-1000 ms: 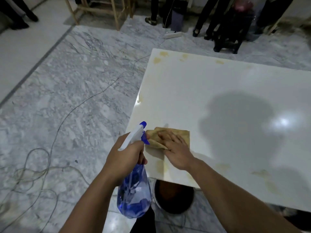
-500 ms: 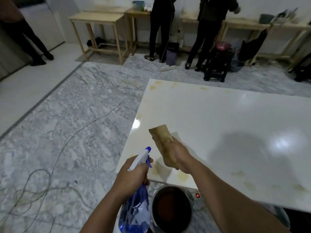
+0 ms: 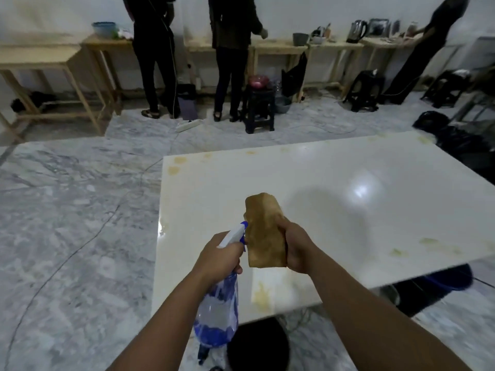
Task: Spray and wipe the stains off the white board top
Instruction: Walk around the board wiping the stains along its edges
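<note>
The white board top (image 3: 334,199) bears yellowish stains (image 3: 262,293) along its edges.

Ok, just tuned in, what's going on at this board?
A person is cleaning the white board top. The left hand grips a blue spray bottle; the right hand holds a tan cloth lifted off the surface. Yellowish stains show near the front edge, far corner and right side.
</note>
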